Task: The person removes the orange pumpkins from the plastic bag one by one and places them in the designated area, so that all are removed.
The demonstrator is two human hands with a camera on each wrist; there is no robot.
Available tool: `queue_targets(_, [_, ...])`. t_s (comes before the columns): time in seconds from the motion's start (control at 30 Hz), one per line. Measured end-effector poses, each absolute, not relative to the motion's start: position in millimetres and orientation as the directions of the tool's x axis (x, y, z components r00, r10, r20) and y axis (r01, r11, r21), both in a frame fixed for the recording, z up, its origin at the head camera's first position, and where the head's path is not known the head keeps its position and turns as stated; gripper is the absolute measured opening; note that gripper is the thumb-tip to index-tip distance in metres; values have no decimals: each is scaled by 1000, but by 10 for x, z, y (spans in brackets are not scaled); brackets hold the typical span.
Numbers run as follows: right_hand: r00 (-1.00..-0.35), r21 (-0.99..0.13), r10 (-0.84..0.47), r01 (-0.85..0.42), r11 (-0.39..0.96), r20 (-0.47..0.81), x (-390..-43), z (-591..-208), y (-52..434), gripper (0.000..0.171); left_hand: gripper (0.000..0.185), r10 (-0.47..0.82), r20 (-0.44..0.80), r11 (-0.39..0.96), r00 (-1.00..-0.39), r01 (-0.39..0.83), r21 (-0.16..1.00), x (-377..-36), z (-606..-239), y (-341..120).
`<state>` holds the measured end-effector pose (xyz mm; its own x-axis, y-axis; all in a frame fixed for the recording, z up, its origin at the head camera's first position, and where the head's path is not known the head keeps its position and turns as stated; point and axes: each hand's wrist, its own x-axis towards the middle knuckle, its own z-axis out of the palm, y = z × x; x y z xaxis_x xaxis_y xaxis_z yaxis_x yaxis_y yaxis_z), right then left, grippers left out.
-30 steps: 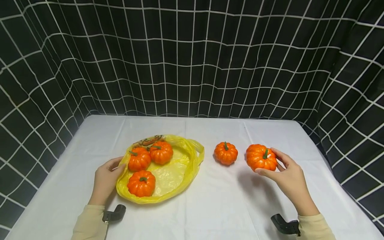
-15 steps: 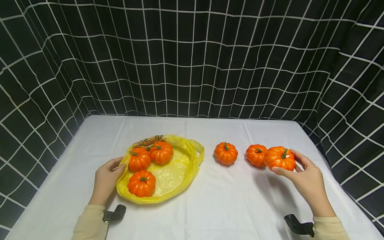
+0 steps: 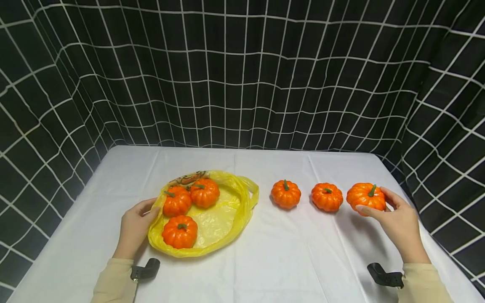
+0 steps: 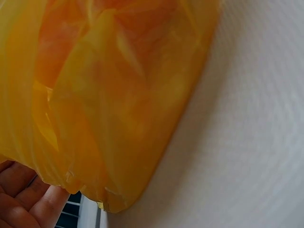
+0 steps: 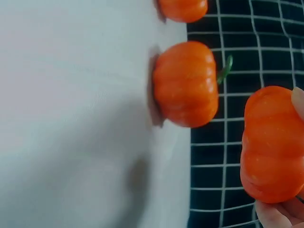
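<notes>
In the head view, my right hand (image 3: 403, 225) grips a small orange pumpkin (image 3: 364, 197) by its side, thumb in front and fingers behind. The right wrist view shows this pumpkin (image 5: 270, 147) raised off the table, its shadow falling on the cloth. To its left, two more pumpkins stand in a row, one nearer (image 3: 327, 197) and one farther along (image 3: 286, 194). My left hand (image 3: 135, 227) pinches the left rim of a yellow plastic bag (image 3: 238, 225). Inside the bag lie three pumpkins (image 3: 179, 232). Up close in the left wrist view, the bag (image 4: 118, 123) hides part of the fingers.
A white cloth (image 3: 273, 269) covers the table. Black curtains (image 3: 242, 75) with a white grid enclose its back and sides. The bag's handle loop (image 3: 253, 191) points toward the row of pumpkins.
My right hand has carried its pumpkin to the right, past the pumpkin it partly covered, to the row's right end. The left hand and the bag have stayed in place.
</notes>
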<state>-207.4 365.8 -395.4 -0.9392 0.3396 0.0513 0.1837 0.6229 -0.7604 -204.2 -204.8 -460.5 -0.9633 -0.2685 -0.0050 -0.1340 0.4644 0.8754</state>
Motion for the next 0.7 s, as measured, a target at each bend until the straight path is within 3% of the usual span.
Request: queue_targets(0.7, [-924,-760,381,265,594,-25,-2490,-4295,4045,95,38,-263,-2,472,-965,-131,872,-2053,-4606,-2067])
